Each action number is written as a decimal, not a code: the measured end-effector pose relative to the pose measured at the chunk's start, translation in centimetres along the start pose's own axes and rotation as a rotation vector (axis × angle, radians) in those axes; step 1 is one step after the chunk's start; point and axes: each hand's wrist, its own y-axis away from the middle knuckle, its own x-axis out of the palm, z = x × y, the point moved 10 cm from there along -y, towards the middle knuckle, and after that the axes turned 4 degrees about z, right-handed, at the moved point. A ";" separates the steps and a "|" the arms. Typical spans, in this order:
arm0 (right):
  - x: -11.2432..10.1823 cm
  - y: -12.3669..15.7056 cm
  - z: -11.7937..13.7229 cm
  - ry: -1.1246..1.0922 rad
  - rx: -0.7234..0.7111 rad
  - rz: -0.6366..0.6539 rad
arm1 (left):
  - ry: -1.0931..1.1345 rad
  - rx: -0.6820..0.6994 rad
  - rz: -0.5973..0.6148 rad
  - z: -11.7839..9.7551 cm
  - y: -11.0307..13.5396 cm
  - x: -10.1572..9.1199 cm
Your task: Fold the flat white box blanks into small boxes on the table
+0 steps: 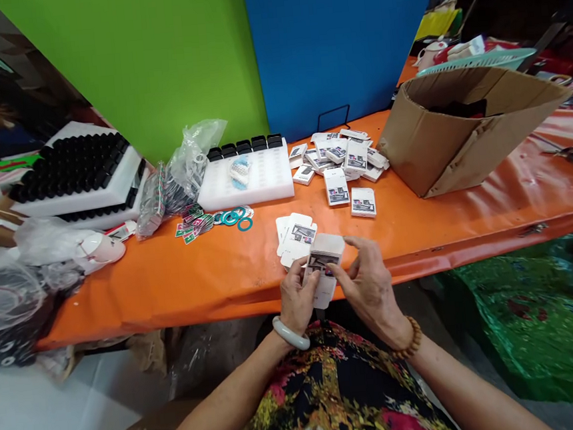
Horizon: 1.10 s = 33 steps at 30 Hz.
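Observation:
Between my hands, at the near edge of the table, is a small white printed box (324, 265) with its end flaps out. My left hand (297, 295) grips its left side, thumb on the printed face. The fingers of my right hand (370, 284) are bent round its right side, thumb on the face and a fingertip near the top flap. Just beyond the box lie several flat box blanks (296, 236). Farther back, a heap of small white boxes (354, 155) rests on the table, with a few standing apart in front.
The orange-covered table (231, 273) runs across. A cardboard box (460, 133) stands at right. White foam trays (248, 178) hold black pieces, beside plastic bags (182, 167), teal rings (234, 216) and small printed cards (194, 224). Green and blue boards rise behind; a green plastic sack (537, 327) lies below right.

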 end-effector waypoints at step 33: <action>5.5 7.9 -7.6 -0.550 0.364 0.472 | -0.314 -0.116 0.210 3.6 3.5 0.1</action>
